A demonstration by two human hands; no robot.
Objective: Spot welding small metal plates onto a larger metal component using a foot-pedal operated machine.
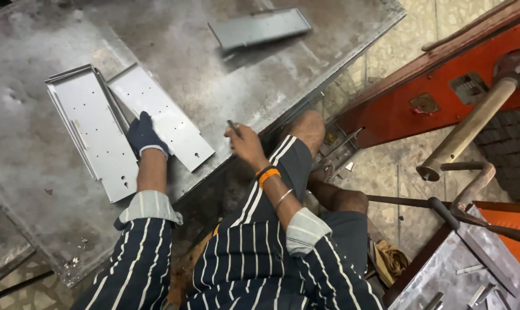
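From the head camera I looked down on a scuffed steel counter (pixel 36 172) with the person seated at its edge, bare knees showing over a tiled floor (pixel 386 172). My left hand (pixel 145 136) wore a dark glove and lay flat on a bent metal plate (pixel 162 117), its fingers spread and pressing down on the plate's near long edge rather than gripping it. That plate was pale grey, punched with small holes, and lay slantwise with one end close to the counter's edge. Just beside it, on the left and touching or nearly so, lay a second plate (pixel 93 129) of the same kind, with another seemingly stacked under it.

My right hand (pixel 245 143) was bare and hovered over the counter's edge, right of the plate. Its fingers were curled closed around a thin dark tool (pixel 233 127), whose tip stuck up above the knuckles; I could not tell what sort of tool it was. An orange band (pixel 268 175) and a thin bangle sat on that wrist.

Farther off, near the far end of the counter, lay a third piece (pixel 260 26), a grey channel, well apart from both hands. To the right stood a red machine frame (pixel 420 109) with a long lever handle (pixel 469 129), and in the lower right corner another metal surface (pixel 443 275) carried a few small strips.
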